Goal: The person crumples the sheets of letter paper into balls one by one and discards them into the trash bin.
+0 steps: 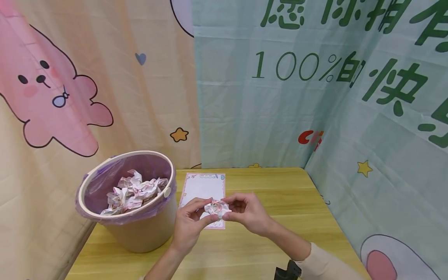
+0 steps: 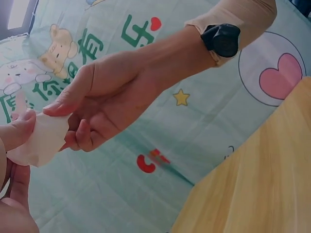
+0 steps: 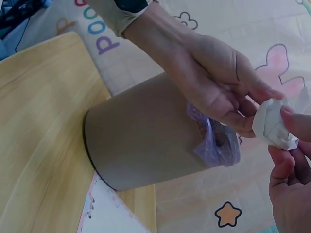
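A crumpled ball of patterned paper (image 1: 217, 209) is held up above the table between both hands. My left hand (image 1: 189, 223) pinches its left side between thumb and fingers. On the other side my right hand (image 1: 250, 214) pinches it the same way. Up close in the right wrist view, the paper ball (image 3: 274, 124) looks whitish and creased, with fingertips of both hands on it. Beneath and behind the hands, a flat sheet of paper (image 1: 206, 188) with a pink decorated border lies on the table, partly hidden by them.
A beige bin (image 1: 140, 237) lined with a purple bag stands at the table's left. Several crumpled papers (image 1: 134, 192) lie inside it. The wooden table (image 1: 280, 190) reaches back to printed curtains (image 1: 245, 116), which also hang along the right side.
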`<move>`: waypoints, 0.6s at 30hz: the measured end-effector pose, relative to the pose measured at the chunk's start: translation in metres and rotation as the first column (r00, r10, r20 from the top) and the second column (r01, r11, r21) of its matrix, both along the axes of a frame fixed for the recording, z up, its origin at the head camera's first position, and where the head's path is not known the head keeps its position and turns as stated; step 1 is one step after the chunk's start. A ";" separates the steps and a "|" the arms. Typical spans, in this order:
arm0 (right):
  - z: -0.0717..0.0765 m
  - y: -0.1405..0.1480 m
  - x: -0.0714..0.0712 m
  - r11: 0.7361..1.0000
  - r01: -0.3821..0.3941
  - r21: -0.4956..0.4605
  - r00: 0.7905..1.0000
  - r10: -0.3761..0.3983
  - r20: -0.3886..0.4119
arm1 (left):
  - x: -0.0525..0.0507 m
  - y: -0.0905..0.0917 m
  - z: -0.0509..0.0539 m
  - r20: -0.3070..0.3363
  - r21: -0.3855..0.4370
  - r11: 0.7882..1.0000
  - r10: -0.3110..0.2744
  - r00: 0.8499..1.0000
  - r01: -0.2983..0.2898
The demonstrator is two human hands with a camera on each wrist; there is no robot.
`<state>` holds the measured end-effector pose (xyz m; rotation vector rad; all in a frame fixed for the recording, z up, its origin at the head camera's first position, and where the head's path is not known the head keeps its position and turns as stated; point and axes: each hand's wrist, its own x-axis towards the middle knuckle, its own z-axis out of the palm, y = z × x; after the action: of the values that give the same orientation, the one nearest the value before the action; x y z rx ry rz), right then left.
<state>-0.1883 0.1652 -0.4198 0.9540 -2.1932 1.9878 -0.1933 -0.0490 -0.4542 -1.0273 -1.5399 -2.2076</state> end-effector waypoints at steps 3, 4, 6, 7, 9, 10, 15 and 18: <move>-0.003 -0.006 0.004 0.997 0.068 0.027 0.996 -0.066 -0.057 | 0.001 0.000 -0.002 0.021 0.005 1.000 0.017 1.000 -0.017; -0.003 -0.008 0.005 0.995 0.095 0.035 0.993 -0.092 -0.070 | 0.001 0.001 -0.003 0.028 0.013 1.000 0.028 0.999 -0.029; -0.003 -0.012 0.007 0.986 0.157 0.055 0.984 -0.151 -0.094 | 0.002 0.003 -0.007 0.039 0.030 0.998 0.059 0.997 -0.061; -0.003 -0.014 0.008 0.981 0.186 0.061 0.978 -0.179 -0.102 | 0.001 0.005 -0.008 0.052 0.039 0.996 0.073 0.996 -0.075; -0.004 -0.017 0.009 0.972 0.229 0.060 0.969 -0.222 -0.105 | 0.001 0.007 -0.012 0.077 0.051 0.993 0.104 0.992 -0.108; -0.004 -0.018 0.010 0.968 0.246 0.058 0.965 -0.239 -0.105 | 0.002 0.009 -0.013 0.091 0.055 0.991 0.118 0.989 -0.123; -0.007 -0.019 0.010 0.956 0.285 0.071 0.956 -0.278 -0.093 | 0.001 0.015 -0.019 0.174 0.044 0.983 0.166 0.971 -0.177; -0.010 -0.016 0.009 0.954 0.285 0.091 0.958 -0.280 -0.065 | 0.001 0.016 -0.020 0.191 0.022 0.984 0.168 0.967 -0.176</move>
<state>-0.1792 0.1493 -0.4297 0.6453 -2.2688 1.7240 -0.1923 -0.0327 -0.4744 -0.6611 -1.5895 -2.2554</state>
